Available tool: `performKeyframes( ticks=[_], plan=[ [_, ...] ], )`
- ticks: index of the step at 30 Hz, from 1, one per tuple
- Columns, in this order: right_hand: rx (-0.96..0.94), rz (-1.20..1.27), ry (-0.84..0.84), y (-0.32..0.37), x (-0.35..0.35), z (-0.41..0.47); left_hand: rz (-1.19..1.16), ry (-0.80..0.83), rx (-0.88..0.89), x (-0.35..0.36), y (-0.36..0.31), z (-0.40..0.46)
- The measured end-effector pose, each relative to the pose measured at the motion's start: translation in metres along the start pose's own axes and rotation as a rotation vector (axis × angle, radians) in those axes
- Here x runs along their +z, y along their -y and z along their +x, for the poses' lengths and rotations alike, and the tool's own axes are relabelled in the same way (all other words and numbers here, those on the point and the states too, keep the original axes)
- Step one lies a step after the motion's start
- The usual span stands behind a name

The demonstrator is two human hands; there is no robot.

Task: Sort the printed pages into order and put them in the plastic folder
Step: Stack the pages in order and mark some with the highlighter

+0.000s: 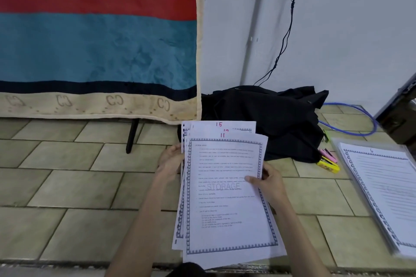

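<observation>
Gripping the fanned white printed pages (227, 188), both hands are closing fingers on them — page 11 showing. Lying off rightward — nearer the right hand (269, 183) — is the clear plastic folder (382, 188).

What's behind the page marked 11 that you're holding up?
Behind page 11, held in the left hand and right hand, more bordered pages are fanned out; one shows 15, another number is partly covered. Their text is hidden.

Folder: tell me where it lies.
Head view, far right: the folder lies on the tiled floor, pages inside, right of the markers and black cloth.
</observation>
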State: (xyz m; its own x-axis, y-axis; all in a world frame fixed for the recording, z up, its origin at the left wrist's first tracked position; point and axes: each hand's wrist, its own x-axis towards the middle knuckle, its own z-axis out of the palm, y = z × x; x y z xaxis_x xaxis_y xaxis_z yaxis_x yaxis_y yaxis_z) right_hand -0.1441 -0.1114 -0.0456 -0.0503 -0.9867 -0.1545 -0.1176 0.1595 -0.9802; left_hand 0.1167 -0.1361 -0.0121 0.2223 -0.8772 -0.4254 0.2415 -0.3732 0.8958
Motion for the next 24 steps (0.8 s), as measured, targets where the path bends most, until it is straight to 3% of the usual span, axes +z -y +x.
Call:
performKeyframes(
  ticks=[8, 11, 13, 17, 22, 24],
  plan=[
    [0.019, 0.216, -0.143, -0.001, -0.003, -0.005, -0.248, 0.113, 0.052, -0.012, 0.005, 0.014],
    [0.000, 0.317, -0.150, -0.001, -0.007, 0.000, -0.132, 0.104, 0.082, -0.012, 0.007, 0.018],
    [-0.029, 0.290, -0.142, 0.001, -0.006, 0.002, -0.017, 0.209, 0.086, -0.010, 0.007, 0.015],
    [-0.085, 0.218, -0.045, 0.006, 0.006, 0.001, 0.366, 0.351, 0.143, -0.002, 0.014, 0.011],
    [0.125, 0.232, 0.183, 0.024, -0.008, 0.005, 0.206, 0.420, 0.142, 0.007, -0.004, 0.001],
    [0.071, 0.142, 0.249, 0.041, -0.015, 0.004, 0.119, 0.409, 0.191, 0.014, -0.020, -0.008]
  ],
)
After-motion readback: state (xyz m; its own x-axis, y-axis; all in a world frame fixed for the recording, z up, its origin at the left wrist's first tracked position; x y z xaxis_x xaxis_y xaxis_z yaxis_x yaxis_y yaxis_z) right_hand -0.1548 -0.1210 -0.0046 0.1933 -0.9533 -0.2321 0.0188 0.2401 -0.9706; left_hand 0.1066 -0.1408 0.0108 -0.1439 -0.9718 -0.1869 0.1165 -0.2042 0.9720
